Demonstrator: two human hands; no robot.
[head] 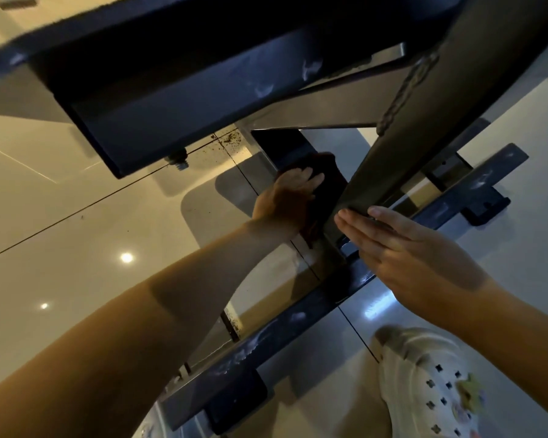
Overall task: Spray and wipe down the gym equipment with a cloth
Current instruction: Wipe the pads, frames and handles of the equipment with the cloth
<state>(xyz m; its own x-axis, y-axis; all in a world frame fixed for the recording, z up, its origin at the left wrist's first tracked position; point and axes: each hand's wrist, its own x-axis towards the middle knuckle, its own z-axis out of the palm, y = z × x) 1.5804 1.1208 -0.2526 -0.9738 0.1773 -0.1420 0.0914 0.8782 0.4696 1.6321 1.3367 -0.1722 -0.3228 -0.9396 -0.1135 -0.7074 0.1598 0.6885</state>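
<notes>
A dark metal gym bench frame fills the view, seen from above. Its slanted upright post (424, 137) runs down to a base crossbar (266, 343) on the floor. My left hand (288, 197) presses a dark cloth (326, 184) flat against the lower left side of the post, with straight fingers. On the post's right side near its foot rests my right hand (405, 251), flat with straight fingers and holding nothing. No spray bottle is in view.
The bench's dark underside panel (171, 105) hangs over the upper left. Glossy pale floor tiles (76, 248) lie all around, with specks of dirt near a bolt (178, 162). A white clog shoe (431, 384) stands beside the crossbar at lower right.
</notes>
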